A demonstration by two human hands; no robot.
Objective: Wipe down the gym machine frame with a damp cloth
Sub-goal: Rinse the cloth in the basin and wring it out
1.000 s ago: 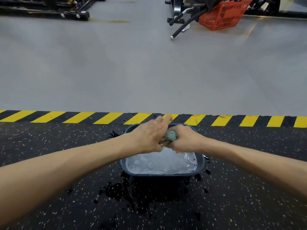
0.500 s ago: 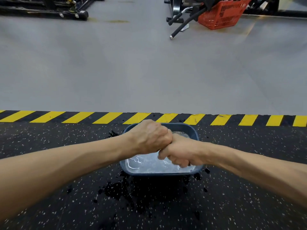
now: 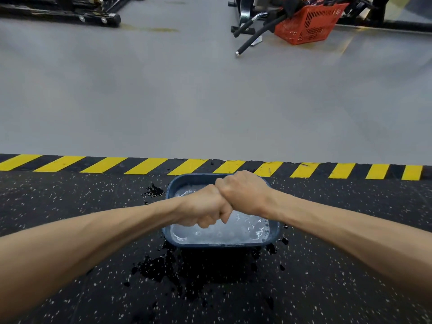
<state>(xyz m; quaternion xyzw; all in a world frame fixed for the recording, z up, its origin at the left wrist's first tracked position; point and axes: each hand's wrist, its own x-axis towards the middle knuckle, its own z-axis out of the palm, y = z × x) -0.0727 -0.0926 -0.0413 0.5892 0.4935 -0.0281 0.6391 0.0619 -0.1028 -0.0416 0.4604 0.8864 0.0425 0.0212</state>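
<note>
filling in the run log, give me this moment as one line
phase: wringing over basin | left hand: fist | right hand: fist, pressed against left | cloth: hidden in fists | water: soapy | mat: wet around basin

basin (image 3: 222,244) on mat (image 3: 70,195), machine (image 3: 70,16) behind (basket (image 3: 308,24) right)

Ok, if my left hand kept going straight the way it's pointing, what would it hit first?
The right hand: the left hand is fist to fist with it above the basin, nothing between them.
</note>
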